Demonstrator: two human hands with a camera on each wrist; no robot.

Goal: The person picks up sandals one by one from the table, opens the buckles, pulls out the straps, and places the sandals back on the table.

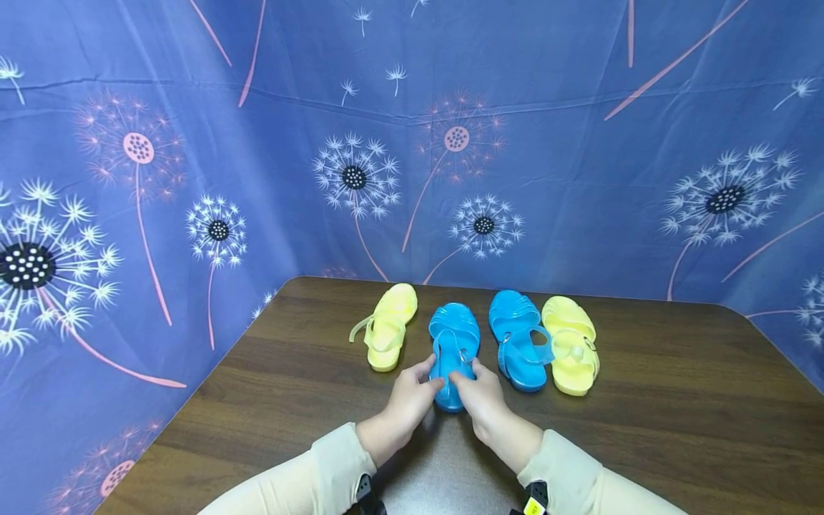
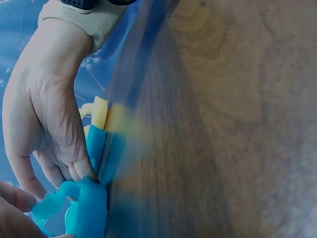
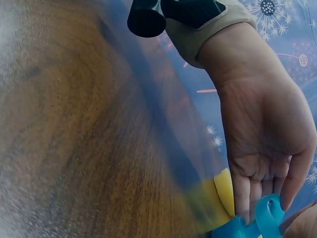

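A blue jelly sandal [image 1: 454, 323] lies on the table in front of me, toe pointing away, between my two hands. My left hand [image 1: 405, 402] grips its left side near the heel, thumb over the strap. From the other side my right hand [image 1: 487, 404] holds the heel part, its thumb on top. In the left wrist view, the heel of the blue sandal [image 2: 94, 206] shows at the fingertips of the left hand [image 2: 47, 109]. The right wrist view shows the blue strap [image 3: 270, 215] by the fingers of the right hand [image 3: 265, 119]; the toe is hidden there.
A second blue sandal [image 1: 515, 315] stands just right of the held one, with a yellow sandal [image 1: 566, 320] close beside it. Another yellow sandal [image 1: 395, 304] is on the left, its strap sticking out. Behind the brown wooden table [image 1: 676, 400] hangs a blue dandelion-print cloth [image 1: 566, 193].
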